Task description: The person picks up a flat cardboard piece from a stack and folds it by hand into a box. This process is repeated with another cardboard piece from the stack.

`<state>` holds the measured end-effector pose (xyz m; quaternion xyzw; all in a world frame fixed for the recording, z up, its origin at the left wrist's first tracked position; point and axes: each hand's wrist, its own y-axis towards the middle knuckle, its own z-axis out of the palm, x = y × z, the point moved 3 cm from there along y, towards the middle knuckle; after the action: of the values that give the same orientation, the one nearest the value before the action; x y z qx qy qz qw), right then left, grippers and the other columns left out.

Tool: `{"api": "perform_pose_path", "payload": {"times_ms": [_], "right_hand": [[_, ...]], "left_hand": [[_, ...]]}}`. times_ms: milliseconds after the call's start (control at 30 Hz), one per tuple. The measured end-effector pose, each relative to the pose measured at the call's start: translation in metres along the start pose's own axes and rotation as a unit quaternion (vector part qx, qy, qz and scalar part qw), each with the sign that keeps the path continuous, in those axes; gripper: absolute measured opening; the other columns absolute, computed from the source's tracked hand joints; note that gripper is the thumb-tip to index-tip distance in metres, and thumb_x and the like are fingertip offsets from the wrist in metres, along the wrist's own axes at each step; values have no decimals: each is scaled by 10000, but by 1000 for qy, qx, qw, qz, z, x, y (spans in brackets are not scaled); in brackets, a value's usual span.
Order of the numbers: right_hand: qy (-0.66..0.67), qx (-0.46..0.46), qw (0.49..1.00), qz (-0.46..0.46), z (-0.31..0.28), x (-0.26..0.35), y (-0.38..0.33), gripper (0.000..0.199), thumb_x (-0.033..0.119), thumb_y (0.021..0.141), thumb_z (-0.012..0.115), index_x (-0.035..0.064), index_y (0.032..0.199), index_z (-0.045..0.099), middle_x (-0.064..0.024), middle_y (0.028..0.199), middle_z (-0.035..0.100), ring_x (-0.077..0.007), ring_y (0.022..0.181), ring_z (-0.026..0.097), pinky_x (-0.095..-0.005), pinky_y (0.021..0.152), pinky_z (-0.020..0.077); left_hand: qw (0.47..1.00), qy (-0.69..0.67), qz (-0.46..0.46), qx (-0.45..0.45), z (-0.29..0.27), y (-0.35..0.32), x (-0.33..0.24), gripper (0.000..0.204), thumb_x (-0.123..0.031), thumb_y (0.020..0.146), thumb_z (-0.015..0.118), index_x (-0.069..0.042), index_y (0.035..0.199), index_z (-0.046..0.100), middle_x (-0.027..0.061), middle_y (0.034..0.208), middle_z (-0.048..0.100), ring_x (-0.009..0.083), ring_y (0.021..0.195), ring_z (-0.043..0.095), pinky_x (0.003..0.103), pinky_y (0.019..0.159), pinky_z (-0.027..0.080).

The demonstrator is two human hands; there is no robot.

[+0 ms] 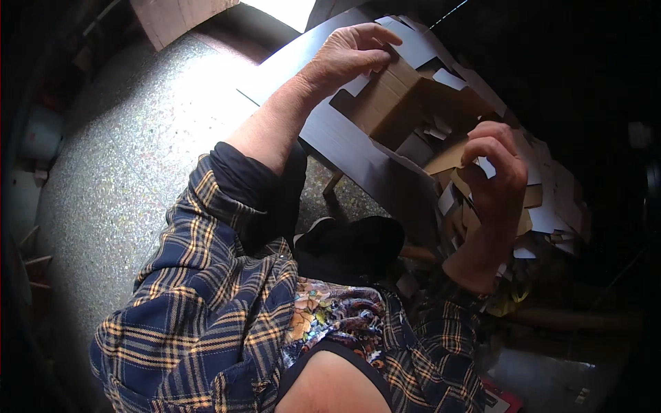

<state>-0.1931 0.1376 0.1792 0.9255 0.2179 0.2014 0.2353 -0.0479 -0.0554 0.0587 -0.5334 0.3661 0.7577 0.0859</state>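
Note:
A brown cardboard box (390, 96) with raised flaps stands partly opened out on a pale grey-white sheet (330, 131). My left hand (354, 51) is at its far left corner, thumb and forefinger closed around the upper edge. On the right, my right hand (497, 160) has its fingers curled, with thumb and forefinger meeting at the edge of a brown flap (446, 158). Shadow hides part of that contact. Small white paper pieces (438, 129) show among the box's panels.
Heaped cardboard and paper pieces (547, 186) lie beyond and beside my right hand. A speckled floor (138, 158) spreads to the left, strongly lit near the top. A pinkish-brown board (175, 20) stands at the upper left. The right side is dark.

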Motion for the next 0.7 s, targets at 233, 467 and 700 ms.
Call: {"api": "perform_pose_path", "payload": {"times_ms": [233,467,700], "right_hand": [[119,-29,989,77,17,-8,-7,232,-106,585,631,40,743,544,-63,795,547,-218,755,563,-316,660,460],[86,-46,994,51,27,-14,-1,252,-122,580,610,46,757,546,-53,805,546,-194,763,567,-318,692,465],[137,-106,982,69,28,-22,-8,262,-111,580,615,48,778,553,-46,807,545,-174,773,560,-294,716,455]], "left_hand": [[996,70,-46,22,7,-2,1,435,-263,831,718,-125,1224,592,69,1005,666,149,863,627,285,754,517],[941,318,-86,76,14,-13,-29,616,-300,780,757,-105,1312,515,141,1032,655,240,944,646,351,824,539],[980,56,-147,124,7,-16,-3,686,-347,765,773,-20,1304,504,156,1149,621,257,1047,609,362,925,494]]}}
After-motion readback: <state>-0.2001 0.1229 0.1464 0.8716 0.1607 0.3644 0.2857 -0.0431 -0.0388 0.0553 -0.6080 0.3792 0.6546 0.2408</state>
